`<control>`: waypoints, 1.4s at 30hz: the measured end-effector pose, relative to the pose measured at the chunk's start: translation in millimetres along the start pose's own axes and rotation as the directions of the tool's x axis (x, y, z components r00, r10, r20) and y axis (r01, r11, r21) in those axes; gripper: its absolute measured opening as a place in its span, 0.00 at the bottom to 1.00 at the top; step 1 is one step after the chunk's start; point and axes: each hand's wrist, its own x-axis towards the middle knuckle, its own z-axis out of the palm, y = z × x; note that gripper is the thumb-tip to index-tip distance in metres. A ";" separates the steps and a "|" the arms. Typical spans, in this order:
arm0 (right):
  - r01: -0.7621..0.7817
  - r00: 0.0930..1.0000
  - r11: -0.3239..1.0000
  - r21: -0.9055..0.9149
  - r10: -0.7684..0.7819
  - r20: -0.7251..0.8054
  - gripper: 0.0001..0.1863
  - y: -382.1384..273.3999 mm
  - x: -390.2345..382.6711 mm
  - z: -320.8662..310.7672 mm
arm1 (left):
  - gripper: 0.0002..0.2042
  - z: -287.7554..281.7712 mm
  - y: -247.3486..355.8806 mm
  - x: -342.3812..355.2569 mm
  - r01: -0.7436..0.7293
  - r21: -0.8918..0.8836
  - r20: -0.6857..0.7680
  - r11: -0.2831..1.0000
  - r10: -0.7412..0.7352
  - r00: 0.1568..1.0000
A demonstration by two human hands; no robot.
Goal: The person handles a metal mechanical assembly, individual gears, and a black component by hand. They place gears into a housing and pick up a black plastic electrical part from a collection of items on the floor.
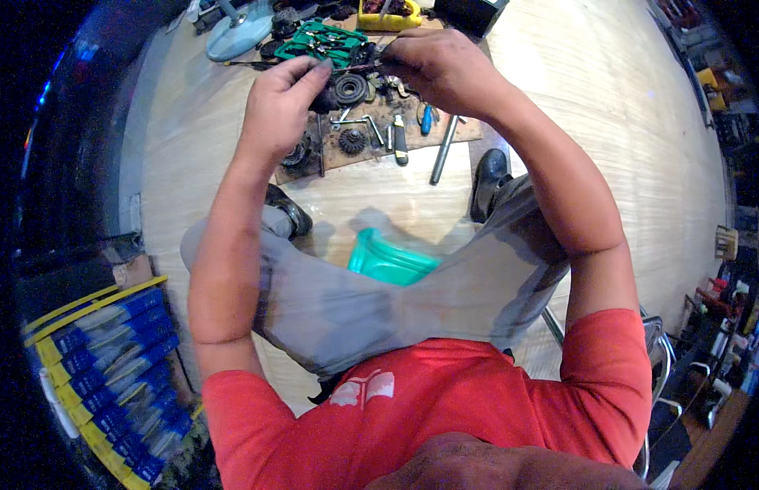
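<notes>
My left hand [283, 102] is closed, thumb and forefinger pinched together above the far part of the work board. Level with it, my right hand [445, 69] is curled with its fingertips drawn in. A thin dark line runs between the two hands, but I cannot tell what it is. Below my fingers lie a ringed dark wheel [350, 89] and greasy metal parts. Closer to me are a toothed gear [351, 140], an L-shaped wrench [373, 129], a black-handled tool [400, 140], a blue-handled tool [427, 120] and a steel tube [447, 151].
An opened green tool case [330, 37] and a yellow container [389, 16] stand beyond my hands. The round pale base [239, 39] is at far left. Between my legs is a green plastic seat [387, 260]. Blue packages [122, 367] fill a yellow-edged rack at left.
</notes>
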 end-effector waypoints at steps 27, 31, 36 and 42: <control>-0.815 0.446 0.262 0.516 0.852 0.272 0.14 172.0 10.6 185.3 | 0.18 -114.2 -10.7 24.3 -0.033 0.743 0.165 0.668 -0.136 0.977; -0.755 0.324 0.039 0.655 0.890 0.320 0.12 203.6 41.3 233.5 | 0.20 -112.6 -7.8 22.5 -0.002 0.738 0.171 0.675 -0.184 0.968; -0.684 0.280 0.039 0.728 0.936 0.213 0.10 249.9 67.2 329.8 | 0.23 -109.7 -7.7 15.6 -0.041 0.683 0.204 0.730 -0.136 0.969; -0.833 0.110 0.069 0.549 0.993 0.041 0.19 296.2 105.5 392.0 | 0.29 -121.9 -4.8 19.1 0.080 0.756 0.178 0.649 -0.322 0.930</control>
